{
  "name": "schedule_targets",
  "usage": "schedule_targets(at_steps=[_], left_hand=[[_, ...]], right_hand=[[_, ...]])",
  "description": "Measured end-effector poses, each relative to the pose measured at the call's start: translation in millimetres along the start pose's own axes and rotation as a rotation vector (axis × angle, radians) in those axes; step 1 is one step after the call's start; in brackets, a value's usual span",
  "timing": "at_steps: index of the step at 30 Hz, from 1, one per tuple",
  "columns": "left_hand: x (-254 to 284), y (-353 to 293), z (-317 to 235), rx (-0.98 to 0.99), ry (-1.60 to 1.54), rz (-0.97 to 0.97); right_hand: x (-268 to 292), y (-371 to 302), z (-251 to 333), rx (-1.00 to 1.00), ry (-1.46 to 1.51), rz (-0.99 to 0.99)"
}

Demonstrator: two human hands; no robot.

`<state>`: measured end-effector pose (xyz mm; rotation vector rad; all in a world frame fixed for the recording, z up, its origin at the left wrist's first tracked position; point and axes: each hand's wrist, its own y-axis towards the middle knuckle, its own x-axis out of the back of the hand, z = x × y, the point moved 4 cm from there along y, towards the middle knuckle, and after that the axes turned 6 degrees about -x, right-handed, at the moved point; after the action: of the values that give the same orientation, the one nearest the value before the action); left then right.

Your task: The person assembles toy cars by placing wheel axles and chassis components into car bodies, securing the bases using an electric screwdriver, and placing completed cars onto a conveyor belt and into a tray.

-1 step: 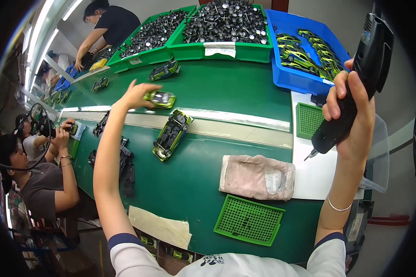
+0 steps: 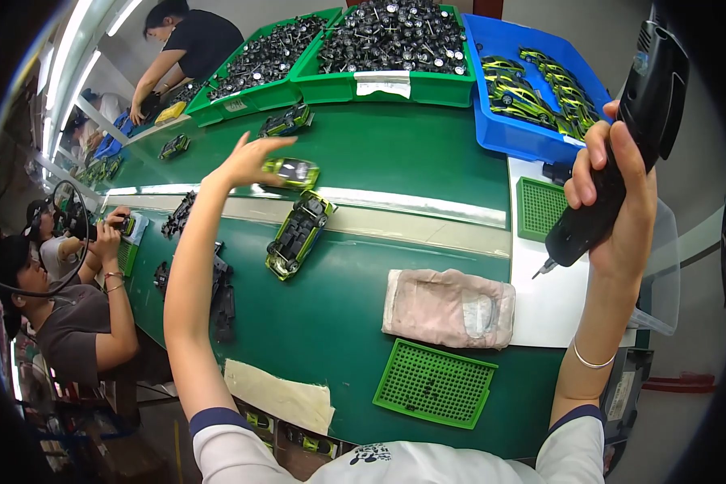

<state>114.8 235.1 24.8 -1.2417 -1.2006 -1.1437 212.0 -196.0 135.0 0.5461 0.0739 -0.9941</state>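
Green table point(image 2: 395, 161) seen from above, fisheye view. Left hand point(image 2: 246, 161) stretched out over table, fingers spread open, holding nothing, just beside small green toy car point(image 2: 292, 171); contact with car unclear. Second green toy car point(image 2: 298, 232) lies just nearer than first, on pale strip crossing table. Right hand point(image 2: 617, 202) raised at table's right edge, fingers wrapped tight around black electric screwdriver point(image 2: 621, 145), tip pointing down. Pink folded cloth point(image 2: 450, 308) and green perforated tray point(image 2: 434, 382) near table's front. Blue bin point(image 2: 512, 133) of green car bodies at far right.
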Motion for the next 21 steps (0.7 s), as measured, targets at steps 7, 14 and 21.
schedule_targets(at_steps=[7,14,21], left_hand=[[6,68,-142,-0.316,-0.137,-0.032],[-12,70,-162,-0.338,-0.18,0.053],[-2,-6,15,0.013,-0.19,0.036]], right_hand=[[5,2,2,0.01,-0.011,-0.007],[3,1,4,0.013,-0.035,0.026],[-3,-1,6,0.017,0.014,0.024]])
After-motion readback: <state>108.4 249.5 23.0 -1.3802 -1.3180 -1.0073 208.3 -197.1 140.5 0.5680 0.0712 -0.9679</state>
